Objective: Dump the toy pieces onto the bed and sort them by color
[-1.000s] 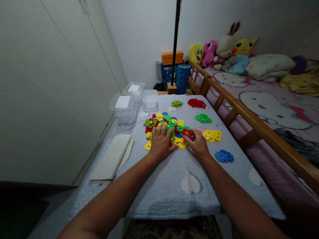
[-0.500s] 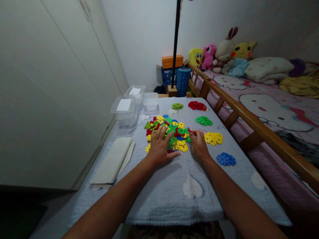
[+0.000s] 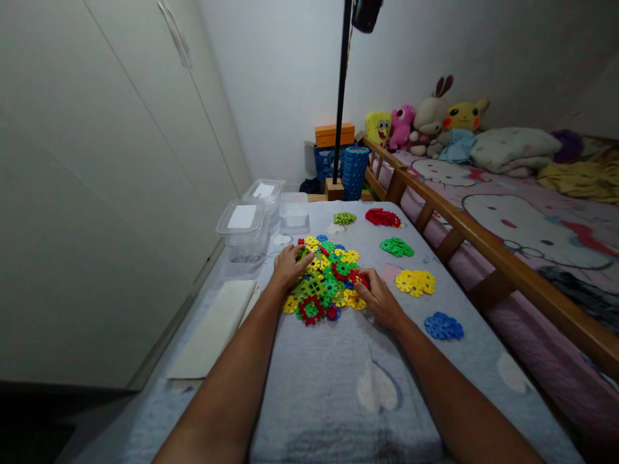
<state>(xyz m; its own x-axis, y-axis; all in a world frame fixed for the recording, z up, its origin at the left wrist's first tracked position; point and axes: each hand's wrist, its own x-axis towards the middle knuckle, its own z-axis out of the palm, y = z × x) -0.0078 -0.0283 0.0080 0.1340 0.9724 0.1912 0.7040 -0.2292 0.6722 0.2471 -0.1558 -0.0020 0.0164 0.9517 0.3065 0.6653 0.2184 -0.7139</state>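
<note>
A mixed heap of plastic snowflake pieces (image 3: 325,277) in red, yellow, green and blue lies in the middle of the cloth-covered table (image 3: 348,380). My left hand (image 3: 288,265) rests on the heap's far left edge, fingers curled among the pieces. My right hand (image 3: 378,299) is at the heap's right side, with its fingertips pinched on a red piece (image 3: 360,279). Sorted small piles lie to the right: light green (image 3: 344,218), red (image 3: 383,218), green (image 3: 396,247), yellow (image 3: 415,282) and blue (image 3: 443,326).
Three clear plastic boxes (image 3: 244,225) stand at the table's far left, and a folded white cloth (image 3: 215,328) lies nearer along that edge. A white wardrobe (image 3: 97,193) runs along the left. A wooden bed rail (image 3: 488,248) borders the right. A black pole (image 3: 341,90) rises behind.
My left hand has slid from the near middle of the heap to its far left edge, uncovering pieces. My right hand stayed at the right side. The camera tilted down.
</note>
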